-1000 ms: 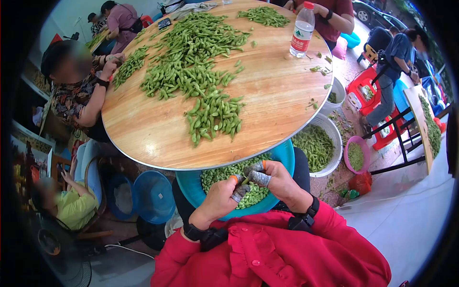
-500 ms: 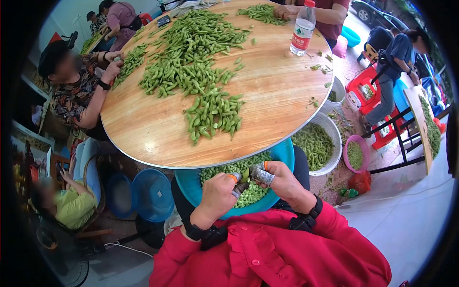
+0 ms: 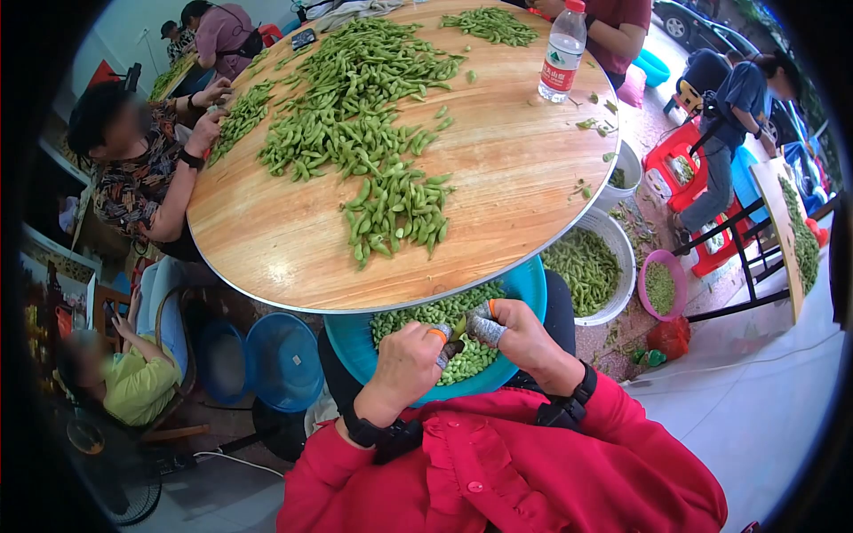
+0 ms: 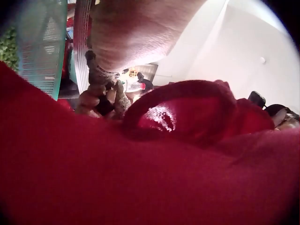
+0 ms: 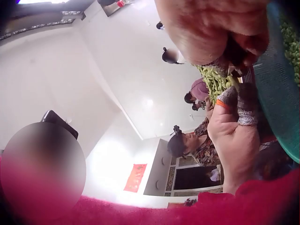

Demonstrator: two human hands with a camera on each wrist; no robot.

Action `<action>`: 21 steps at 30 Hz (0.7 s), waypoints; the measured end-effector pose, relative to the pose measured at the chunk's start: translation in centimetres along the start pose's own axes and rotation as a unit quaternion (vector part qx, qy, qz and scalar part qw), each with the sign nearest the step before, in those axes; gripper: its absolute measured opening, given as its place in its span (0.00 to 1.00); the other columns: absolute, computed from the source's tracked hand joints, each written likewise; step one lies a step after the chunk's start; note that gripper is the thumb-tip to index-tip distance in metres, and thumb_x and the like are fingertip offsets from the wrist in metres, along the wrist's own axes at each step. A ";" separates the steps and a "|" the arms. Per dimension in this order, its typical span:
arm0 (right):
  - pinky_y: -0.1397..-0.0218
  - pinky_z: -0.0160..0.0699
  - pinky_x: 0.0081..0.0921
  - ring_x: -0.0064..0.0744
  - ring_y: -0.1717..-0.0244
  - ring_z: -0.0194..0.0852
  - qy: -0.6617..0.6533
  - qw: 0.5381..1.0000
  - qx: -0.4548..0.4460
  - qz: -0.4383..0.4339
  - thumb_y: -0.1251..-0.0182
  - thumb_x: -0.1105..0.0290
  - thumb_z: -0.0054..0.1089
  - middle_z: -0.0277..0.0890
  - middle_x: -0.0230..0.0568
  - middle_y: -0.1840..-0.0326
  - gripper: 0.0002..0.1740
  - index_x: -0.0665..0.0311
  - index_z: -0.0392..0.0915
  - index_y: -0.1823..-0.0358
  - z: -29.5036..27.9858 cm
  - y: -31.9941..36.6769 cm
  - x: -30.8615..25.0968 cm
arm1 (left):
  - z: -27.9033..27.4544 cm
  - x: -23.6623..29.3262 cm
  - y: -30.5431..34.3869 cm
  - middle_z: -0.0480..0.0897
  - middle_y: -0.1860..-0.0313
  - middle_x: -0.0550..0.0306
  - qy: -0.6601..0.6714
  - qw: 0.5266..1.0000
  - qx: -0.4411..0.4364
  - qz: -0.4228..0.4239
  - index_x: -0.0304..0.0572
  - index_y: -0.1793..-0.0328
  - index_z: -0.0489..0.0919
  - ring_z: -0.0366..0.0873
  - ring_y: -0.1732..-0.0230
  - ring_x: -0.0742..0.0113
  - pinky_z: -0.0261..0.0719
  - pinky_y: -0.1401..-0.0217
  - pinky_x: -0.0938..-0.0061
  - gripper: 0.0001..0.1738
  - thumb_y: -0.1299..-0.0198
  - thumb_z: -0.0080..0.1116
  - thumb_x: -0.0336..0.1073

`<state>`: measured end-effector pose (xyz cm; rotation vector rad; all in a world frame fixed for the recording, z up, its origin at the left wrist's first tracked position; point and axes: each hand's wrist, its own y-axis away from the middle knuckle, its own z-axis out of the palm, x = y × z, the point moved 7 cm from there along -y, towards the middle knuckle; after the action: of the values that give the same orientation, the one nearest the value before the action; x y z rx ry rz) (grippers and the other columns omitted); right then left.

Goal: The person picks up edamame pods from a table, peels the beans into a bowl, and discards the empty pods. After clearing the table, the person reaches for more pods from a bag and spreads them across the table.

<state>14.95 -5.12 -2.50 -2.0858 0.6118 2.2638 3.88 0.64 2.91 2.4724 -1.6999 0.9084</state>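
My left hand (image 3: pixel 404 360) and right hand (image 3: pixel 526 338) meet over a teal basin (image 3: pixel 345 357) of shelled green beans (image 3: pixel 471 362). Between the wrapped fingertips they pinch a green bean pod (image 3: pixel 459 329), mostly covered by the fingers. Grey wraps with orange bands cover thumbs and some fingers. In the right wrist view the left thumb and finger come up against the pod (image 5: pixel 233 80) from below, the right fingers from above. A red sleeve (image 4: pixel 140 178) fills much of the left wrist view.
A round wooden table (image 3: pixel 498 195) stands just beyond the basin, bearing heaped pods (image 3: pixel 355 98) and a water bottle (image 3: pixel 562 55). Right of me are a white basket of pods (image 3: pixel 584 275) and a pink basin (image 3: pixel 662 284). Blue tubs (image 3: pixel 284 364) stand left. Other people sit around.
My left hand has turned a little, its back now more in view, while both hands stay over the basin. The person at the table's left has both hands at the pods.
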 end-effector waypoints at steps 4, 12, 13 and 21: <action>0.75 0.57 0.17 0.12 0.75 0.54 -0.025 1.000 0.005 -0.017 0.41 0.73 0.50 0.63 0.21 0.79 0.06 0.68 0.73 0.72 0.1 -0.2 0.1 | 0.5 -0.1 0.2 0.71 0.84 0.51 0.001 1.000 0.003 0.011 0.38 0.77 0.72 0.71 0.78 0.52 0.68 0.80 0.63 0.07 0.59 0.59 0.31; 0.74 0.55 0.13 0.11 0.76 0.55 -0.126 0.990 -0.054 0.020 0.37 0.67 0.51 0.65 0.21 0.78 0.09 0.64 0.74 0.71 0.8 -0.3 0.9 | 1.5 -1.8 0.6 0.75 0.80 0.50 0.134 0.989 0.001 -0.068 0.34 0.69 0.75 0.73 0.77 0.59 0.69 0.77 0.72 0.11 0.54 0.62 0.33; 0.74 0.55 0.13 0.11 0.76 0.56 -0.144 0.988 -0.054 0.011 0.37 0.67 0.51 0.66 0.21 0.78 0.09 0.64 0.74 0.70 0.9 -0.3 1.0 | 1.9 -2.2 0.8 0.76 0.79 0.52 0.171 0.980 -0.013 -0.098 0.33 0.67 0.75 0.74 0.77 0.63 0.69 0.76 0.75 0.11 0.53 0.62 0.33; 0.71 0.58 0.13 0.11 0.73 0.58 -0.164 0.982 -0.077 -0.047 0.37 0.64 0.52 0.68 0.21 0.75 0.11 0.64 0.74 0.69 1.2 -0.3 0.0 | 4.0 -3.4 1.9 0.74 0.77 0.68 0.524 0.820 -0.046 -0.227 0.36 0.64 0.76 0.67 0.76 0.81 0.66 0.74 0.84 0.06 0.46 0.57 0.31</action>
<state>13.91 -4.55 -2.56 -1.6899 0.3246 2.5899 3.24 1.51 -2.53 1.5700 -0.7042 1.5906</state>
